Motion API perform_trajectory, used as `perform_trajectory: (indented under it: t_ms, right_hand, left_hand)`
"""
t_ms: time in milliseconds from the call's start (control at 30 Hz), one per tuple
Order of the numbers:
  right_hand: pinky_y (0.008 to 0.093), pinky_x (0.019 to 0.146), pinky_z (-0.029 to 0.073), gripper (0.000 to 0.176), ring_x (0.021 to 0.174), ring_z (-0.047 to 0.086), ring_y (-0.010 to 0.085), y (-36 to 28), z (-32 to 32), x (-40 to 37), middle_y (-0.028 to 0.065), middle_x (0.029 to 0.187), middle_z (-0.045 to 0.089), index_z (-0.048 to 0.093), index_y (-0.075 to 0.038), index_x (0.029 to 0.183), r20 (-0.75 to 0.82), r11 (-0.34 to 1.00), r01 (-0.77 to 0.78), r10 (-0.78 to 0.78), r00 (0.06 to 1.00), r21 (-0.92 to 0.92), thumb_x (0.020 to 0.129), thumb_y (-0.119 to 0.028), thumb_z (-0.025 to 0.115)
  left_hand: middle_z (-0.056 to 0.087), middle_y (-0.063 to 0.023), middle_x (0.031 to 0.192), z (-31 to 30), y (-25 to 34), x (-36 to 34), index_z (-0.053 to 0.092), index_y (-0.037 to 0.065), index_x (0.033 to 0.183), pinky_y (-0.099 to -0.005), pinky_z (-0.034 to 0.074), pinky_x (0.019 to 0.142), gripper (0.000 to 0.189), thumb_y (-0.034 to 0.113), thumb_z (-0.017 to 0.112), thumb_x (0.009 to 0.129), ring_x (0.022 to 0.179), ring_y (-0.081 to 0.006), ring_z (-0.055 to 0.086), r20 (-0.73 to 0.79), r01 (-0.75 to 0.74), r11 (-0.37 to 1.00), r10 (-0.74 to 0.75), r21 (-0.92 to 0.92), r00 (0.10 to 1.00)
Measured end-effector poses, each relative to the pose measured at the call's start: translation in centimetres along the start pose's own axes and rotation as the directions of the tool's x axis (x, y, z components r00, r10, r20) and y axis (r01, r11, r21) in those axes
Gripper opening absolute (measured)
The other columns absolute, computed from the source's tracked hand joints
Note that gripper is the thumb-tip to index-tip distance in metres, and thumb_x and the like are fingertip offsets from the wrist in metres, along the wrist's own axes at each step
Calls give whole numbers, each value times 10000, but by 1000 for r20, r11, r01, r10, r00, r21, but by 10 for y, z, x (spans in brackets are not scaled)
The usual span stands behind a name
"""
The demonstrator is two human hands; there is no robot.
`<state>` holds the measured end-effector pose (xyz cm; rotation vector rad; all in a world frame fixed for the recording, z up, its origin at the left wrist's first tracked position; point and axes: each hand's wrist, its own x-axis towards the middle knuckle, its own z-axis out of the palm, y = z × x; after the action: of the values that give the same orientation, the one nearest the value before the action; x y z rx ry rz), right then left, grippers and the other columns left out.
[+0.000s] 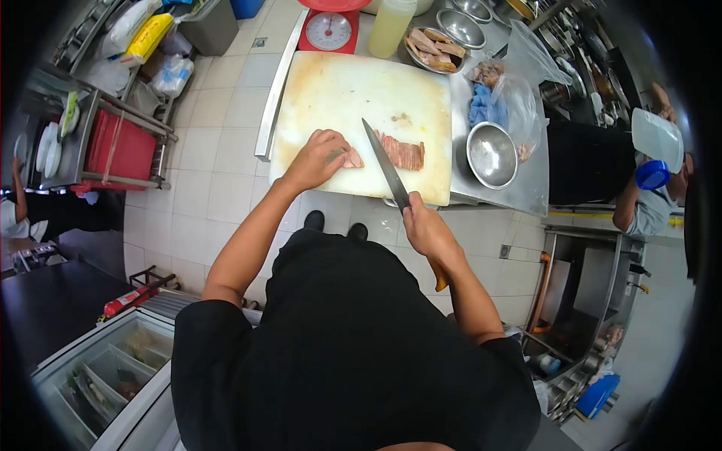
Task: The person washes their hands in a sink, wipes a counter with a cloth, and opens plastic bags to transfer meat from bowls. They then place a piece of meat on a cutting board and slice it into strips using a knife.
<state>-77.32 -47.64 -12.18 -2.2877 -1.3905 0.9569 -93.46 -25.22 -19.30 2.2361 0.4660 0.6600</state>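
My right hand [429, 224] is closed round the handle of a long knife [387, 161], whose blade points up and left over the white cutting board [361, 90]. Right of the blade lies a row of sliced meat [402, 153]. On the board's left part, my left hand [320, 159] rests with curled fingers against a small piece of meat [353, 158]. Whether those fingers grip the piece is hard to make out. The blade touches neither my left hand nor the piece beside it.
Beyond the board stand a red scale [329, 31], a bottle of yellowish liquid [391, 28] and a bowl of meat pieces [435, 50]. A metal bowl [492, 155] and plastic bags [519, 113] sit at the right. Another person holds a container [656, 139] at far right.
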Motion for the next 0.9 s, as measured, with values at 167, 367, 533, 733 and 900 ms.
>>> perform_trajectory:
  t_ms: [167, 367, 533, 733, 900]
  right_hand:
    - [591, 597, 419, 162, 616, 550, 514, -27, 0, -14, 320, 642, 562, 373, -6, 1006, 30, 988, -21, 26, 999, -150, 919, -133, 422]
    - [587, 542, 388, 141, 550, 523, 505, -44, -3, -29, 303, 578, 531, 375, -8, 985, 41, 970, 13, -4, 999, -244, 905, -97, 448]
    - [579, 587, 410, 124, 616, 552, 505, -47, 14, -19, 323, 650, 559, 366, 39, 956, 85, 952, -35, 64, 994, -303, 889, -58, 406]
    - [579, 661, 429, 141, 676, 573, 502, -36, 31, -5, 325, 712, 582, 377, 41, 980, 46, 970, -50, 62, 997, -240, 871, -46, 395]
    - [581, 655, 420, 111, 679, 565, 510, -58, 5, -19, 332, 716, 576, 371, 31, 955, 88, 967, -52, 77, 993, -251, 880, -52, 380]
  left_hand:
    - [580, -79, 934, 7, -8, -1, 641, 44, 905, -358, 439, 821, 142, 42, 646, 763, 901, -276, 520, 21, -116, 990, 115, 75, 993]
    - [577, -65, 901, 11, -6, -1, 644, 51, 899, -358, 430, 809, 125, 43, 627, 775, 873, -264, 528, -9, -100, 987, 102, 126, 995]
    - [580, -69, 895, 11, -6, -1, 641, 45, 895, -357, 430, 807, 119, 41, 613, 780, 872, -266, 531, -27, -125, 986, 129, 107, 991]
    - [580, -80, 875, 10, -11, -2, 636, 35, 885, -365, 433, 797, 109, 32, 606, 781, 860, -276, 531, -52, -159, 986, 162, 57, 985]
    - [576, -88, 873, 7, -10, -5, 633, 30, 875, -364, 435, 793, 103, 18, 604, 777, 857, -277, 531, -60, -147, 989, 149, 25, 987]
